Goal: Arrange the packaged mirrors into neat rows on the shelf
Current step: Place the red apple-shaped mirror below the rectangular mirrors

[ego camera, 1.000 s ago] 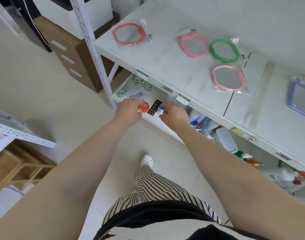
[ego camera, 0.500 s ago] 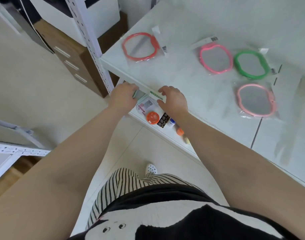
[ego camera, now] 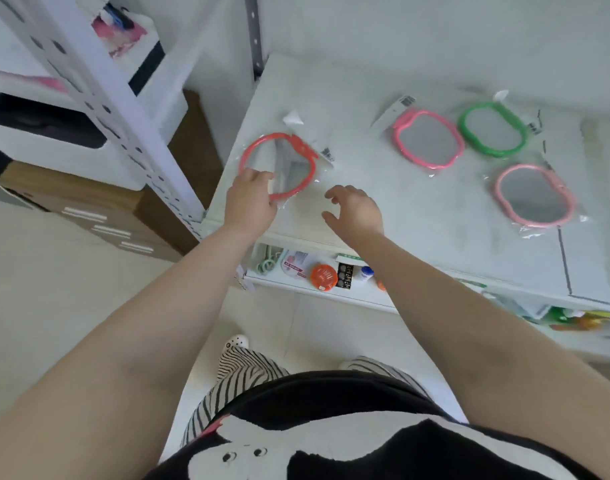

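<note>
**Hands reach the red mirror at the shelf's left end**

Shelf [ego camera: 383,209] of matte white board carries 4 packaged mirrors, each an oval glass in a glossy plastic frame sealed inside a clear, crinkled bag. The red mirror [ego camera: 279,164] lies alone near the left front corner, tilted so its glass catches a grey reflection. The left hand [ego camera: 249,199] is on its near edge: the fingers curl over the red rim and the bag, and they seem to pinch the frame, though the fingertips are partly hidden behind the knuckles. The right hand [ego camera: 355,209] hovers just beside the red mirror on its right, fingers spread and loosely bent, touching nothing that can be seen.

Well apart toward the right sit the other 3. The pink mirror [ego camera: 428,140] and the green mirror [ego camera: 492,129] lie side by side at the back, their bags nearly touching, each with a white barcode tab at the top. The pale pink mirror [ego camera: 535,195] lies in front of the green one, closer to the shelf's front edge.

Below the board, the lower shelf [ego camera: 317,291] holds small goods: a round orange tin [ego camera: 323,277], a black card [ego camera: 345,276] and pale green hangers [ego camera: 267,261]. A white perforated steel upright [ego camera: 123,109] rises on the left, with a brown drawer cabinet [ego camera: 99,216] behind it.
</note>
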